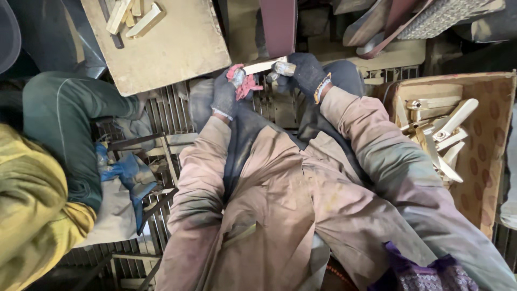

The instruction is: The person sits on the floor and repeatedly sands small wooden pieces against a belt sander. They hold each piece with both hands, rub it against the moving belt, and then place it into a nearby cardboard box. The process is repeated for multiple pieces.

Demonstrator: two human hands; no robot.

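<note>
So the biggest thing in view is the person's own tan work jacket (280, 194), filling the lower middle and hiding pretty much everything under it, lap and legs included. Left of the jacket there's a second person, cut off by the edge, just a yellow sleeve (32, 215) and a green trouser leg (64, 118) showing, with a blue glove (126, 172) between that leg and the jacket; can't tell if there's a hand in it. Above the jacket to the left sits a flat wooden board (177, 48) with a few pale metal pieces on its far corner, partly out of frame. Right of the jacket is a cardboard box (487, 134) holding a jumble of pale metal parts (436, 134), too tangled to count.

Straight above the jacket, a dark red sanding belt (278, 27) runs up out of the picture. Just below it both gloved hands hold a pale metal bar (264, 66) between them, its middle right at the belt's lower end. The left hand (226, 91) is closed round the bar's left end with a red rag (245, 83) bunched in the grip. The right hand (301, 73) is closed on the right end, fingers wrapped so that end is mostly hidden. Whether the bar actually touches the belt is hard to say.
</note>
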